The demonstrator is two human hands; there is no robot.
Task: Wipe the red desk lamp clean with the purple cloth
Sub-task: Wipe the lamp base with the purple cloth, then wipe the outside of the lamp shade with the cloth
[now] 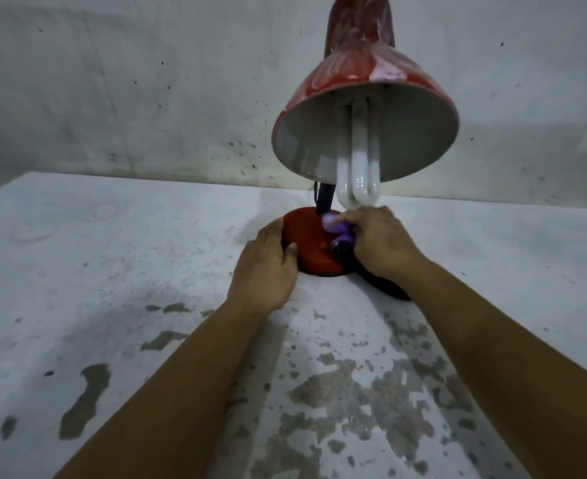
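Two hands at the foot of the lamp, and we start at the fingertips. Our right hand [378,242] has its fingers curled round the purple cloth [337,231], bunched into a soft wad and pressed onto the top of the red base [307,242]. Our left hand [268,267] lies against the base's left edge, fingers fairly straight and close together, thumb resting on the rim, bracing it.

Outward now: the red desk lamp [364,77] stands near the back of the worn white table [112,271], close to the wall. Its shade, streaked with pale smears, leans out over our hands, and the white bulb [357,167] hangs just above our right knuckles.

We judge the base stiff, smooth, likely slippery, so holding the rim makes sense. That bulb looks fragile; the top-heavy shade could tip.
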